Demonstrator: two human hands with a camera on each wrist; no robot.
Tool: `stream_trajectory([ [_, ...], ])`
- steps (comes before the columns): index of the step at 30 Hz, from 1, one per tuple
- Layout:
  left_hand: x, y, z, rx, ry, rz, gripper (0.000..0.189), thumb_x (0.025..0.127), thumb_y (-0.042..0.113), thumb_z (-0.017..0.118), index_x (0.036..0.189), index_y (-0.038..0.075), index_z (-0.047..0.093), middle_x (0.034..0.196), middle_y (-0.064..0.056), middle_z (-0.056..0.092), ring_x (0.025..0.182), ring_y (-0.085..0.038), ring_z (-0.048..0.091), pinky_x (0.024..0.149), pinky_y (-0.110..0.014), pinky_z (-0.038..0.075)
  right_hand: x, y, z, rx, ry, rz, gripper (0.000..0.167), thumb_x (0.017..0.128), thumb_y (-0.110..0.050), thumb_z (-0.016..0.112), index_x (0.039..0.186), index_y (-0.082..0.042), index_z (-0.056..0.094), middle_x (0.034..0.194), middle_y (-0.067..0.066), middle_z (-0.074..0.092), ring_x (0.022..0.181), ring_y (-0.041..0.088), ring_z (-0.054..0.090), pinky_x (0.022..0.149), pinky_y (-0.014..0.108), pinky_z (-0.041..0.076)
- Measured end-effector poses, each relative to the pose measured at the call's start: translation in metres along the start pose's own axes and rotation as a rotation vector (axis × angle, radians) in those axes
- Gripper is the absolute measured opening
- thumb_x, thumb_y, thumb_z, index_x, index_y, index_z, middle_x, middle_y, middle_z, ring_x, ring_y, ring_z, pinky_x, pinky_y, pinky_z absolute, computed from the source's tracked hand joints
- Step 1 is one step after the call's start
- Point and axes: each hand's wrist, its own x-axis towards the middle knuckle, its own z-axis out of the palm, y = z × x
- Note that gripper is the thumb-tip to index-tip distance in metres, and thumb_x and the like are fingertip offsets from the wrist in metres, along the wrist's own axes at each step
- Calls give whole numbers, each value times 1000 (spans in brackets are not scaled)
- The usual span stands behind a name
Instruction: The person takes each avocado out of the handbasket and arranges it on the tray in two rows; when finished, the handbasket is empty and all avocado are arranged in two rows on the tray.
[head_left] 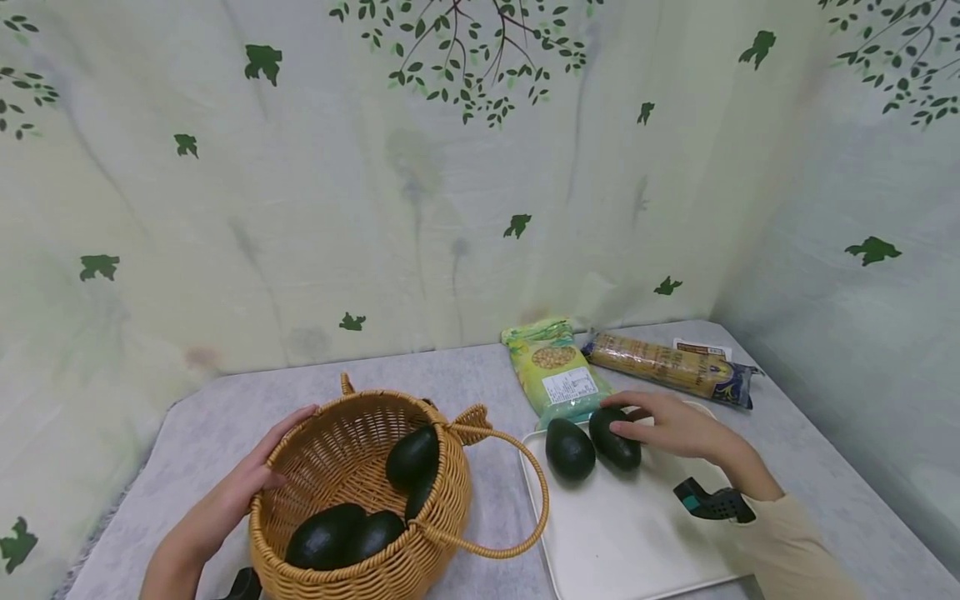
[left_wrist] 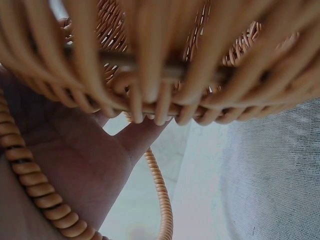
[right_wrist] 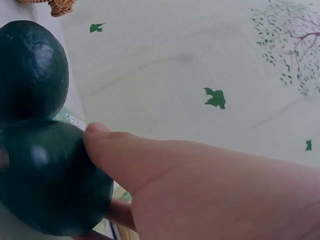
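Note:
My left hand (head_left: 243, 483) holds the rim of a round wicker basket (head_left: 453, 492), its thumb reaching over the edge. In the left wrist view the woven wall (left_wrist: 165, 85) fills the upper part, above the palm (left_wrist: 75, 150). Several dark green avocados (head_left: 326, 536) lie inside the basket. At the right, my right hand (head_left: 675, 425) grips an avocado (head_left: 617, 442) between thumb and fingers, over the far part of a white tray (head_left: 630, 533). Another avocado (head_left: 570, 452) sits on the tray just left of it; the right wrist view shows this second avocado (right_wrist: 32, 70) against the held one (right_wrist: 55, 175).
Behind the tray lies a green and yellow packet (head_left: 555, 371) with a white label. To its right is a long pack of dried noodles or pasta (head_left: 667, 364), with a small labelled item (head_left: 702, 348) behind. The basket's looped handle (head_left: 542, 500) sticks out toward the tray.

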Motion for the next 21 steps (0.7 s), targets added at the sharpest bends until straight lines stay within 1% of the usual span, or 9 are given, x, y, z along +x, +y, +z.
stream_trajectory([
  [5,0,0,0,-3,2,-5,81,94,1,36,167,30,15,161,20,21,129,15,37,87,-29,51,0,0,1,13,-20,-8,49,104,-36,61,141,-5,59,139,19,62,119,42,65,92,54,55],
  [12,1,1,0,-10,3,-23,82,94,1,37,167,30,14,160,19,21,128,14,39,86,-30,51,-1,-3,1,88,-55,55,52,103,-37,62,144,-5,56,144,24,56,123,50,60,86,47,58],
  [14,1,0,0,-5,2,-13,82,93,0,37,167,28,14,161,19,21,128,15,38,87,-29,51,-1,-4,1,104,-66,70,53,103,-37,62,146,-5,55,145,24,55,123,48,61,85,45,59],
  [19,1,0,0,10,-3,8,82,94,0,37,167,31,14,161,23,21,129,18,34,88,-28,49,-1,-6,1,144,-96,108,58,102,-36,64,150,-6,50,148,24,52,112,34,67,77,36,58],
  [21,1,0,0,13,-3,11,82,94,0,38,166,32,15,160,24,21,129,19,34,88,-28,49,-1,-6,2,138,-91,108,59,102,-35,64,151,-6,49,148,25,51,112,33,67,75,33,58],
])
